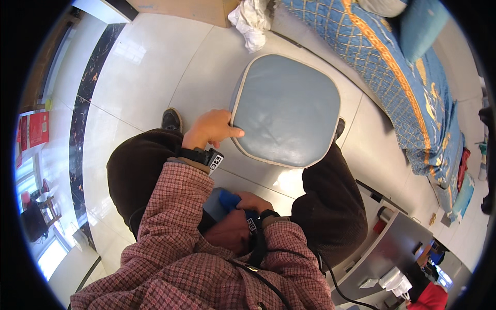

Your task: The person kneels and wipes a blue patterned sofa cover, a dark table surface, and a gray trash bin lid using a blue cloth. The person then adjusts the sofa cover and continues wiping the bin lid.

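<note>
A rounded-square padded stool (286, 110) with a blue-grey cover and pale piping stands between the person's spread legs. My left hand (213, 128) grips its left edge, the thumb on top and the other fingers down at the side. Lower down, close to the body, my right hand (252, 203) is closed on a bright blue cloth (229, 200). A grey-blue surface (214, 207) shows just left of that cloth; what it belongs to is hidden. Both wrists wear black straps with printed tags.
A bed with a blue and gold patterned cover (372, 66) lies at the upper right. White crumpled fabric (252, 23) and a cardboard box (186, 7) are at the top. A grey cabinet (399, 248) stands lower right, near another person in red (430, 296). A black cable (333, 279) trails at the right.
</note>
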A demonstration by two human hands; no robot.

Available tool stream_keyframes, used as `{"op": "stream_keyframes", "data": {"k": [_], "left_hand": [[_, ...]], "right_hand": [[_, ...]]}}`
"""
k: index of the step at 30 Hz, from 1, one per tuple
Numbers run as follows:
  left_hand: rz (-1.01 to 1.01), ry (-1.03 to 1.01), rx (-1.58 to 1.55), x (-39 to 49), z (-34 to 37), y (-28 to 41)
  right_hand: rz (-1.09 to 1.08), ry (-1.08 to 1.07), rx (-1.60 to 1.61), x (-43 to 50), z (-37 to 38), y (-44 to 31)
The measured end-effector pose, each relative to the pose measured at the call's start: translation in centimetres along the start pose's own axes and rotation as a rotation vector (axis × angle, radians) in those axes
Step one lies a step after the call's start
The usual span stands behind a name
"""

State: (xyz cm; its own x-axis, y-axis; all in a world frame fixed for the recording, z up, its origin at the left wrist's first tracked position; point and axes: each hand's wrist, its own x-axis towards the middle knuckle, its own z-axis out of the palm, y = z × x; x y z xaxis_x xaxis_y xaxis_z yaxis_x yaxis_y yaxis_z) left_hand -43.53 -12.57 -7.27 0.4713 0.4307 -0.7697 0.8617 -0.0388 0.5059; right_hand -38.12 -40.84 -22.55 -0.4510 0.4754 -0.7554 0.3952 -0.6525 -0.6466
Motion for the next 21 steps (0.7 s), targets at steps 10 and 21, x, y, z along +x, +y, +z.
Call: {"op": "stream_keyframes", "data": {"k": [10,21], "left_hand": [[0.113,0.507,0.078,0.2,3.2,1.3],[0.232,0.515,-0.037,3.2,5.6,-0.5]], "right_hand": [[-0.245,0.529,0.069,-17.3,-9.3,-7.8],[-0.165,1.450,-0.659,-10.5,-11.8,-11.9]]}}
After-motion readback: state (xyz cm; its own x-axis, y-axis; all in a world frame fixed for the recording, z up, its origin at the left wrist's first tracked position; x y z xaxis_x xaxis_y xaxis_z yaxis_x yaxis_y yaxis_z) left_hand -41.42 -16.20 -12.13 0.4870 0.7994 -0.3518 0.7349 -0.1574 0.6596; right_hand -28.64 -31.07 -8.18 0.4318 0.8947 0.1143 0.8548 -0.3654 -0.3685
